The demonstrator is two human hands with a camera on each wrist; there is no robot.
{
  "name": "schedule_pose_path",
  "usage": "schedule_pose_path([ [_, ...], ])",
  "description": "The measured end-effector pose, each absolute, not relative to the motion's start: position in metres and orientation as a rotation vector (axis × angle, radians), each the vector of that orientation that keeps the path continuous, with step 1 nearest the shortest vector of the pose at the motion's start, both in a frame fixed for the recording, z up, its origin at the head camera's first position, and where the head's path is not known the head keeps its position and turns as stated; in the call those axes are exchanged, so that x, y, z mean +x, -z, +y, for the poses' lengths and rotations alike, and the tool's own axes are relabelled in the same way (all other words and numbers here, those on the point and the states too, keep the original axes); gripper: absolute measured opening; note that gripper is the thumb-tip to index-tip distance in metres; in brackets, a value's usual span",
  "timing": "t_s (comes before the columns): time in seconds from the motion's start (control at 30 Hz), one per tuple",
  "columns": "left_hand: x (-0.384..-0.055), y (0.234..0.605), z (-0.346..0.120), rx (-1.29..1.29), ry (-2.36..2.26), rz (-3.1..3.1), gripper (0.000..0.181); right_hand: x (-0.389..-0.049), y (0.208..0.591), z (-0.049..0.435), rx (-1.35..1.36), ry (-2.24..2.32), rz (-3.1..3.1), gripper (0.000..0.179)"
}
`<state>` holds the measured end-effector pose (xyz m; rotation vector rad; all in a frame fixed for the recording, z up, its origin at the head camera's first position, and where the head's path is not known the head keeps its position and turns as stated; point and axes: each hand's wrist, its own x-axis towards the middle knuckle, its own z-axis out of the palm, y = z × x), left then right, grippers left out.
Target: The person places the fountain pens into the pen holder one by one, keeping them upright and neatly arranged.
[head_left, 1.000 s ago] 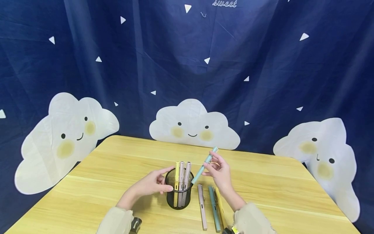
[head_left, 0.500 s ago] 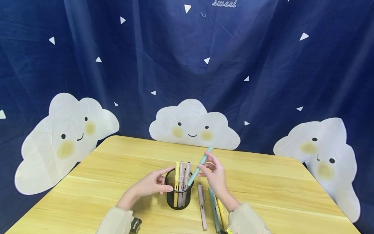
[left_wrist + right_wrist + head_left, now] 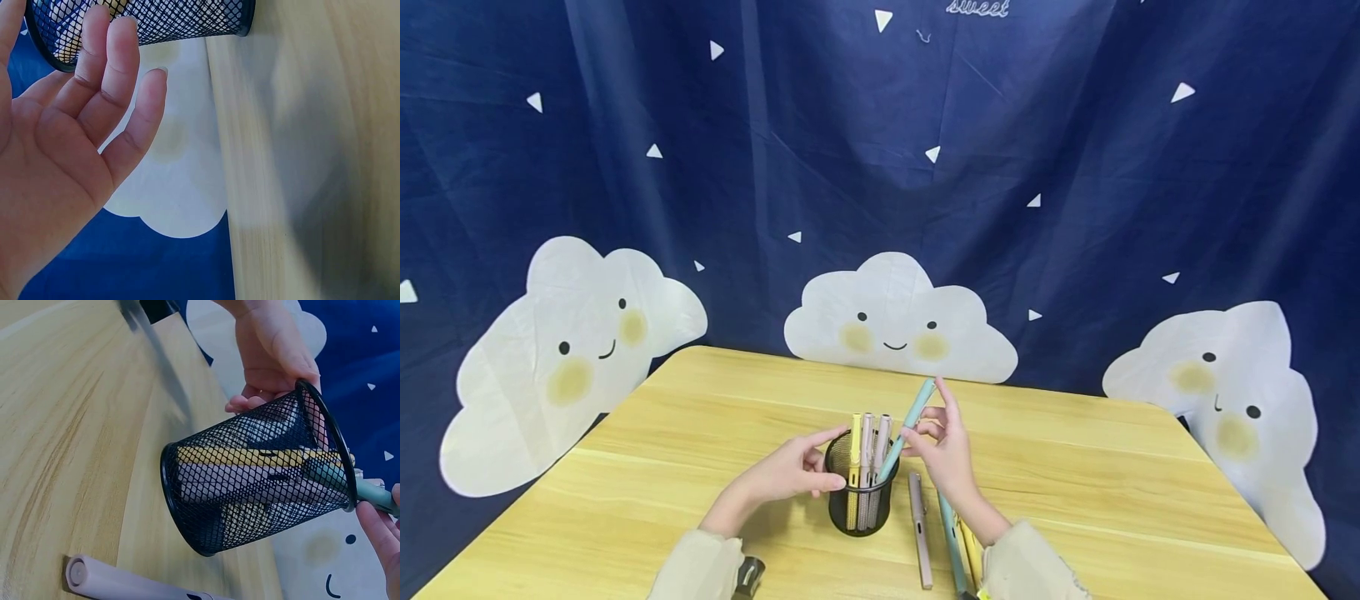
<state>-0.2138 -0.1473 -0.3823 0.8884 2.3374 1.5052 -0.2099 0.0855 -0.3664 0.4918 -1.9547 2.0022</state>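
Observation:
A black mesh pen holder (image 3: 838, 510) stands upright on the table, with a yellow pen (image 3: 855, 437) and two pale mauve pens (image 3: 868, 429) inside. My left hand (image 3: 790, 469) holds its rim between thumb and index finger; the other fingers lie beside the mesh in the left wrist view. My right hand (image 3: 950, 460) pinches a light teal pen (image 3: 917, 404) between thumb and fingers, index finger stretched along its top. The pen slants, its lower end inside the mesh cup (image 3: 244, 534), as the right wrist view shows.
To the right of the holder lie a mauve pen (image 3: 919, 529), a darker teal pen (image 3: 952, 546) and yellow (image 3: 971, 554) at the right sleeve, partly hidden. A blue curtain (image 3: 865, 125) with white clouds hangs behind the wooden table (image 3: 1112, 500).
My right hand has moved left and brought the light teal pen from outside the rim to inside the holder. Its index finger has straightened. The left hand stays at the rim.

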Motion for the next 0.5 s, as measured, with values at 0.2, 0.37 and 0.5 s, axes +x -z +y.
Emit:
schedule_pose_path([
  [0.2, -0.213, 0.381, -0.146, 0.896, -1.519, 2.327, 0.075, -0.210, 0.367, 0.085, 0.524, -1.926, -2.011, 0.080],
  [0.37, -0.214, 0.383, -0.148, 0.897, -1.512, 2.328, 0.076, -0.202, 0.358, 0.083, 0.551, -1.815, -2.080, 0.073],
  [0.5, -0.215, 0.383, -0.148, 0.898, -1.515, 2.323, 0.077, -0.200, 0.358, 0.082, 0.576, -1.743, -2.117, 0.070],
])
